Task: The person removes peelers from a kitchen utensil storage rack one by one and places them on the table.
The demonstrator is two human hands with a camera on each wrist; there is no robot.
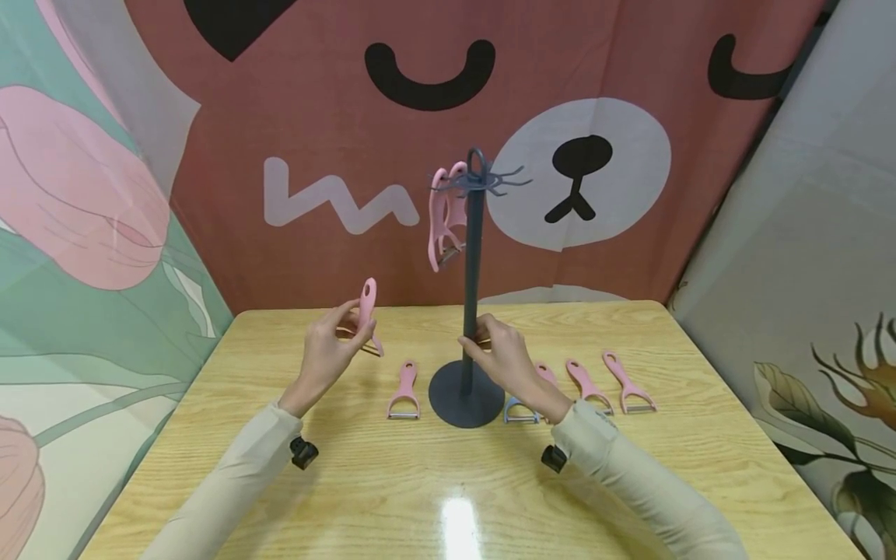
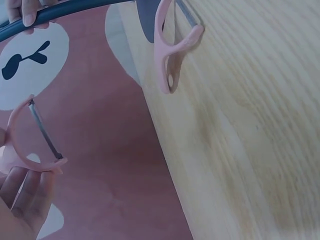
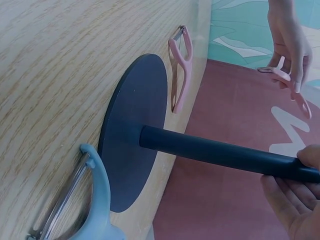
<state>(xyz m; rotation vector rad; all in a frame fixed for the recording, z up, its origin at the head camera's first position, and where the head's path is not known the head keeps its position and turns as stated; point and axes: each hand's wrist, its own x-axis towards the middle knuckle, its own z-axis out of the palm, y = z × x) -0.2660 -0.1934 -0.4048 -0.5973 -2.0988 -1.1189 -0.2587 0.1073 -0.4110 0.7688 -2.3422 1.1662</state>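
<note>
My left hand [image 1: 327, 346] pinches a pink peeler [image 1: 367, 305] above the table, handle end up and blade end down. In the left wrist view the peeler's blade [image 2: 45, 131] points away from the fingers. My right hand [image 1: 505, 351] grips the pole of a dark rack [image 1: 473, 264] low down, above its round base [image 1: 448, 404]. Two pink peelers [image 1: 437, 218] hang from the hooks on the rack's left side. A further pink peeler [image 1: 407, 383] lies left of the base. A blue peeler [image 1: 521, 412] lies right of it, partly behind my right wrist.
Several pink peelers lie to the right of the base, among them one at the far right [image 1: 626, 381] and one partly covered by my forearm. The wooden table [image 1: 378, 482] ends at a cloth backdrop [image 1: 301, 264] with a bear face.
</note>
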